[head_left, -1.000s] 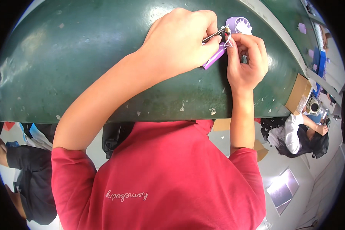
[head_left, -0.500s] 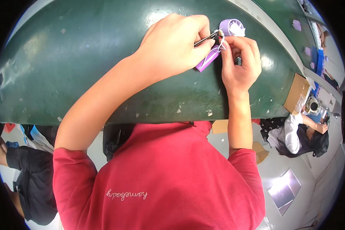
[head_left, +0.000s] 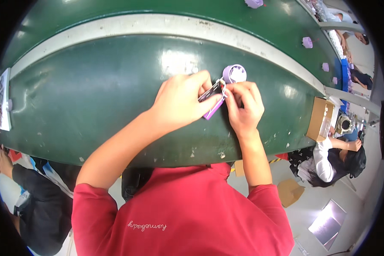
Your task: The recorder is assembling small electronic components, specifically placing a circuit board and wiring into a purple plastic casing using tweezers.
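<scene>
So, the green surface stretches out before you, a cardboard box by its right end. Your left hand comes in with its grip closed on a black strip; your right hand faces it, thumb and finger pinched together at the white wires. Just beyond your fingertips sits the round purple fan! Below your left thumb pokes the purple case, angled, close beside that strip, between your two hands.

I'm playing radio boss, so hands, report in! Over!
Left hand grips dark strip and purple part. Right hand pinches white wire. Lilac fan ring close by, not blocking.
</scene>
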A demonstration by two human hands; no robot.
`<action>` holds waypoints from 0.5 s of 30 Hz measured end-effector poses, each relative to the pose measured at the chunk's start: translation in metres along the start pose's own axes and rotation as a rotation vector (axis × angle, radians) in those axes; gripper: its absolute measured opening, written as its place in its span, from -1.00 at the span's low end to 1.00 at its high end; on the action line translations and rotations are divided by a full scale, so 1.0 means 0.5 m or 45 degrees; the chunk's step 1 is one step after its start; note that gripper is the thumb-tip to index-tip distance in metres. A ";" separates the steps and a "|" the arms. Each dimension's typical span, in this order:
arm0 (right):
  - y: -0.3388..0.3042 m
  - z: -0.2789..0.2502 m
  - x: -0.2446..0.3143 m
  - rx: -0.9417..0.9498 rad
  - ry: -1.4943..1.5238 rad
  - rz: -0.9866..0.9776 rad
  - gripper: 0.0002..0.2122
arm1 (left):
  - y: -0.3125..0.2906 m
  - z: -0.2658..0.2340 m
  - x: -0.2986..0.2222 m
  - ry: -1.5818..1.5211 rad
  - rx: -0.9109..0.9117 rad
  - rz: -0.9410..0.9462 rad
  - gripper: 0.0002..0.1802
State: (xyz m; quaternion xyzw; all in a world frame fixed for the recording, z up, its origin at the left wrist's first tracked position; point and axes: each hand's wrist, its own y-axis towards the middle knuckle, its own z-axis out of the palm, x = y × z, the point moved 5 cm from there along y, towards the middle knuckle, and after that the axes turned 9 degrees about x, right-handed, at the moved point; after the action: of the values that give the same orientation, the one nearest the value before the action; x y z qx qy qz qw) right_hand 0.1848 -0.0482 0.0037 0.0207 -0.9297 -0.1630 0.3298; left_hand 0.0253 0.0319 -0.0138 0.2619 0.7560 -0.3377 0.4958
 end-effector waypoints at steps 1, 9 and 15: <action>0.000 0.001 -0.001 -0.002 0.021 0.005 -0.83 | 0.001 0.000 0.001 -0.006 0.001 0.005 -0.67; 0.008 -0.004 0.006 -0.019 0.057 -0.008 -0.82 | 0.003 -0.004 -0.009 0.055 -0.025 0.090 -0.68; 0.004 0.000 -0.001 -0.010 0.046 -0.008 -0.82 | 0.002 -0.001 -0.005 0.037 -0.064 0.140 -0.68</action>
State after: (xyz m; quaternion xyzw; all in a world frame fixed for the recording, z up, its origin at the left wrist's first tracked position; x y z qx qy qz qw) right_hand 0.1853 -0.0460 0.0043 0.0254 -0.9228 -0.1672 0.3461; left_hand 0.0267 0.0325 -0.0116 0.2953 0.7560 -0.2871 0.5088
